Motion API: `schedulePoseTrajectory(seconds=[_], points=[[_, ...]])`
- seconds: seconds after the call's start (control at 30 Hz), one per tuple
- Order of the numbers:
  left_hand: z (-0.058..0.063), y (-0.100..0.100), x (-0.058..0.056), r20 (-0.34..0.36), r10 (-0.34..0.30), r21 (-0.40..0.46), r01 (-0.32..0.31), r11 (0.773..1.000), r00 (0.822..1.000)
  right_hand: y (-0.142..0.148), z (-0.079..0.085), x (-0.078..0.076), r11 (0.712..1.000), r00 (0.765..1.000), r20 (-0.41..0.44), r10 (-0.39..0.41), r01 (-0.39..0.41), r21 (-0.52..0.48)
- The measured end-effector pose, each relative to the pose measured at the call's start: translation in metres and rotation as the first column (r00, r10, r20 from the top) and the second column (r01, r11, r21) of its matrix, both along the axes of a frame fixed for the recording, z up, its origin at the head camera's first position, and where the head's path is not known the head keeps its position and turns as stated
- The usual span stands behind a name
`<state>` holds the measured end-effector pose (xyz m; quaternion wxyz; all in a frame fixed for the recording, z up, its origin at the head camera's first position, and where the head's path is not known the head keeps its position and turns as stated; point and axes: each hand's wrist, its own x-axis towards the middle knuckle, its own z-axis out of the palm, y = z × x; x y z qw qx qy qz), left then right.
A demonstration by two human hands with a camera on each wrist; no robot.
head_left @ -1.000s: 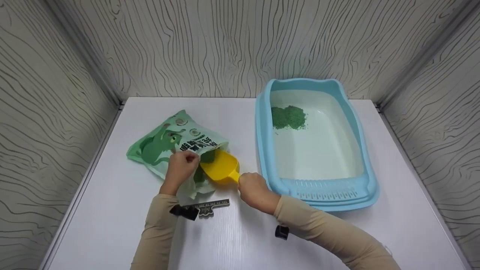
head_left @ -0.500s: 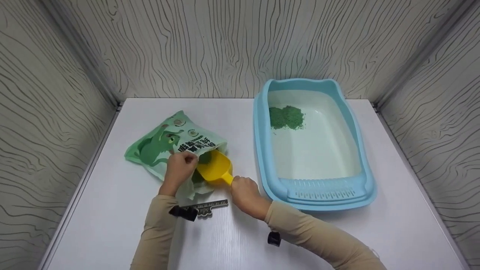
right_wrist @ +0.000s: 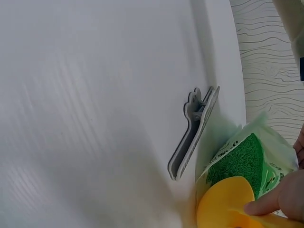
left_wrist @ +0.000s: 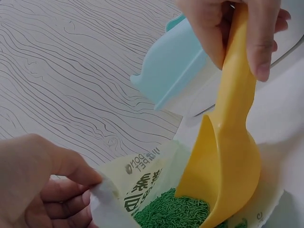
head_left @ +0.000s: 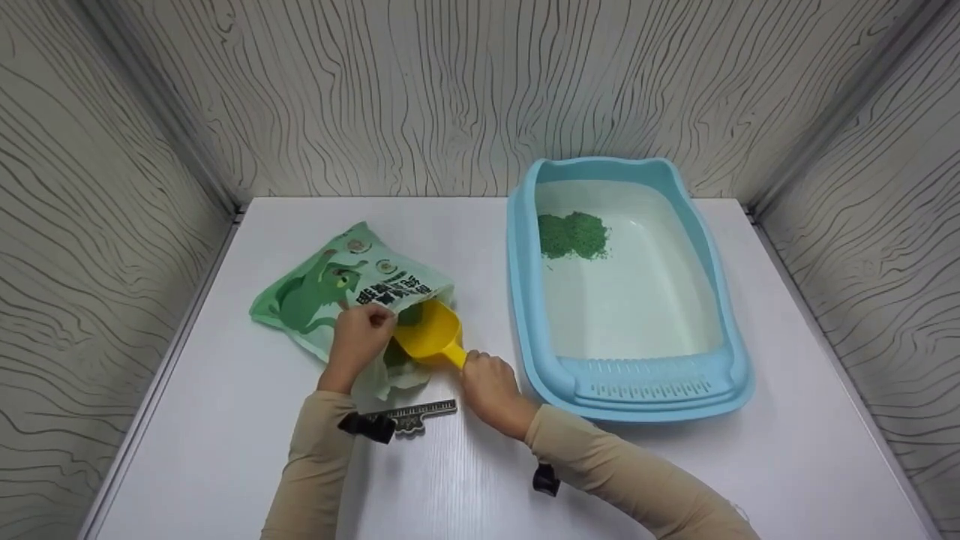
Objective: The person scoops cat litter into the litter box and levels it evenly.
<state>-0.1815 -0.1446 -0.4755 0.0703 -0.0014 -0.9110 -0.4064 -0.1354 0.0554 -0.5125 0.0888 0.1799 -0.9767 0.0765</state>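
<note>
A green bag of cat litter (head_left: 322,289) with a cat printed on it lies on its side, its torn mouth facing front right. My left hand (head_left: 361,334) pinches the upper edge of that mouth and holds it up. Green litter pellets (left_wrist: 173,211) show inside in the left wrist view. A yellow litter scoop (head_left: 435,334) has its front edge in the bag's mouth, among the pellets. My right hand (head_left: 493,394) grips the scoop's handle (left_wrist: 236,71), thumb lying along it in the left wrist view.
A light blue litter box (head_left: 529,300) stands right of the bag, with a small heap of green pellets (head_left: 577,234) at its back left. A dark bag clip (head_left: 420,414) lies in front of the bag, near my left wrist. Patterned walls (head_left: 480,90) enclose the white table (head_left: 465,480).
The scoop and my right hand have moved left and slightly forward, deeper into the bag's mouth, and are nearly still over the last half second. My left hand keeps its hold.
</note>
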Motion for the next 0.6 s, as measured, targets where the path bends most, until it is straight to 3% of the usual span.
schedulePoseTrajectory(seconds=[0.43,0.6], points=[[-0.002,-0.001,-0.001,0.011,0.010,0.013,-0.010,1.000,1.000,0.007,-0.007,0.003,0.993,0.980,0.186,-0.069,0.086,-0.086],[-0.001,-0.001,-0.002,0.025,0.008,0.020,-0.009,1.000,1.000,0.011,-0.020,0.006,0.989,0.978,0.190,-0.092,0.112,-0.099]])
